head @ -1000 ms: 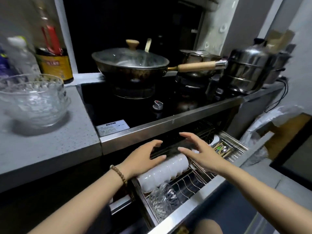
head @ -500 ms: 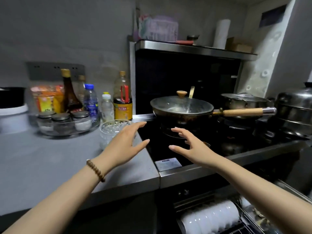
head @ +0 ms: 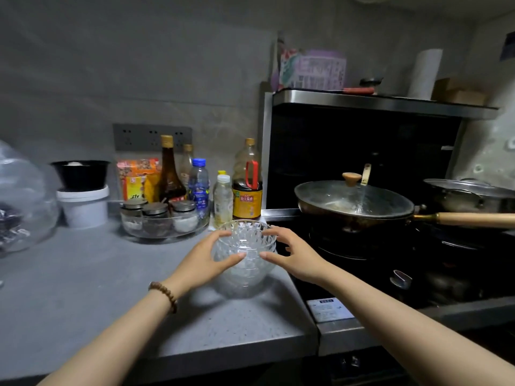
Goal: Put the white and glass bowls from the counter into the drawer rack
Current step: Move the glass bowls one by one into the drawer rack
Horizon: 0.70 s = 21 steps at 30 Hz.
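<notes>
Glass bowls (head: 246,245), nested in a stack, upright on the bench (head: 83,288), just left of the wok (head: 359,222) and nearer the camera than it.

Left hand (head: 206,260) at the stack's side away from the wok: grip wide, fingers curved up by the rim, thumb across the front of the glass. Right hand (head: 295,257) at the side toward the wok: grip likewise wide, fingers arched at the rim, thumb pointing at the glass. Neither grip closed on the stack; touching or just apart, cannot tell. Bead bracelet (head: 164,295) on the left wrist.

Wok on the dark hob (head: 362,263), under a glass lid (head: 334,197) with a wooden knob (head: 351,178), wooden handle (head: 473,218) pointing away from the bowls. Right of the wok, behind that handle, a second lidded pan (head: 468,193).

Left of the wok, behind the bowls, along the wall: oil bottle (head: 247,188) closest to the wok, then a small pale bottle (head: 223,201), a blue-capped water bottle (head: 199,185), a dark sauce bottle (head: 168,174), an orange packet (head: 136,176). Glass tray (head: 164,232) with three lidded jars in front of those. Further left of the wok, a white tub (head: 83,204) with a black bowl (head: 80,174) on top. Farthest left of the wok, a clear plastic bag (head: 19,201) at the frame edge.

Above the wok, a hood shelf (head: 376,103) with a paper roll (head: 423,73) and a purple basket (head: 320,69). White sticker (head: 328,309) at the hob's near corner, below and left of the wok.
</notes>
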Tool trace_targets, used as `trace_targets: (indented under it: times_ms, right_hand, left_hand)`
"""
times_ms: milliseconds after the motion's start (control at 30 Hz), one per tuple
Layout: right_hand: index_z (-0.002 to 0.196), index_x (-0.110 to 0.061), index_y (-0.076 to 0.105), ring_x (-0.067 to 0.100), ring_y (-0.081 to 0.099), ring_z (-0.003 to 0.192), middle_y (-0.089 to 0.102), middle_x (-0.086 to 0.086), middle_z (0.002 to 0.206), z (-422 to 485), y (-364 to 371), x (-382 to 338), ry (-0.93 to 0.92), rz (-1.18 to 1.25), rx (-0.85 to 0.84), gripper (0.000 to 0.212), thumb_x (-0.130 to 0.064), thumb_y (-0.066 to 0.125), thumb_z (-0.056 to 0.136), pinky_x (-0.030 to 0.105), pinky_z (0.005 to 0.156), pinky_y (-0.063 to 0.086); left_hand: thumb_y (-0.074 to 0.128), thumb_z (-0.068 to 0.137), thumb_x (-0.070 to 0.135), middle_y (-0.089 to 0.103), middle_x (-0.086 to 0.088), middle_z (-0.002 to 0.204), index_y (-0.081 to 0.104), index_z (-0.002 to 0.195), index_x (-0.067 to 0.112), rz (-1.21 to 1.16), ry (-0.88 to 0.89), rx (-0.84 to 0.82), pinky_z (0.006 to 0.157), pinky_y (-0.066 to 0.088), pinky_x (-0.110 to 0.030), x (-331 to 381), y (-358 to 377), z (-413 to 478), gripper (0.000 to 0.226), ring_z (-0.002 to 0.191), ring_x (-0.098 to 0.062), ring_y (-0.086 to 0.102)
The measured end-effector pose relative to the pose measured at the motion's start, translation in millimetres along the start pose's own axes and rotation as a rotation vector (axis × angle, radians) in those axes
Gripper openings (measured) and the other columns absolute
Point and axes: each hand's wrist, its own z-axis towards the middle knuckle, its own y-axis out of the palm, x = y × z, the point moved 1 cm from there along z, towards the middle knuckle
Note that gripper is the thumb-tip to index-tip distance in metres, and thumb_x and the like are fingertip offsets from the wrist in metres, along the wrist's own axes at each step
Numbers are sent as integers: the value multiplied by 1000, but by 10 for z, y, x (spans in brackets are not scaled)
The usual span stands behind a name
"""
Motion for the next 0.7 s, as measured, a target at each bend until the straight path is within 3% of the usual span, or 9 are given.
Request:
trace_targets:
  times_ms: [100, 233, 400, 533, 700]
  right_hand:
    - [105, -22, 65, 7, 39, 132, 44, -6, 141, 69, 46, 14, -2, -33, -20, 29, -35, 70, 80, 19, 105, 27]
    - [77, -28, 62, 8, 47, 125, 53, -8, 133, 104, 91, 5, -10, -46, -11, 16, -38, 74, 75, 31, 109, 34]
    - [73, -26, 62, 7, 53, 117, 62, -8, 120, 105, 97, 5, -27, -3, 22, 17, -36, 75, 74, 35, 106, 39]
    - [69, -29, 60, 7, 54, 115, 63, -8, 119, 106, 87, -14, -21, 23, 25, 17, -36, 75, 74, 38, 107, 39]
    - [68, -28, 61, 8, 53, 117, 64, -7, 121, 103, 7, -98, -21, 34, 4, 16, -36, 74, 75, 39, 108, 38]
  left_hand:
    - [61, 60, 73, 45, 22, 125, 49, 120, 37, -41, 3, -3, 94, 33, -22, -18, 50, 47, 71, 113, 2, 40]
    - [61, 58, 74, 55, 18, 115, 52, 101, 35, -76, 25, 26, 95, 37, -23, -55, 82, 70, 58, 111, 0, 48]
    - [63, 57, 72, 60, 12, 101, 47, 82, 31, -115, 26, 59, 75, 35, -12, -73, 81, 69, 51, 99, 4, 50]
    - [64, 56, 71, 61, 8, 96, 45, 78, 26, -141, 32, 77, 73, 40, -19, -56, 82, 81, 54, 93, -5, 55]
    - [62, 54, 73, 57, 11, 88, 44, 76, 26, -129, 39, 99, 69, 38, -19, 16, 39, 91, 54, 87, -4, 53]
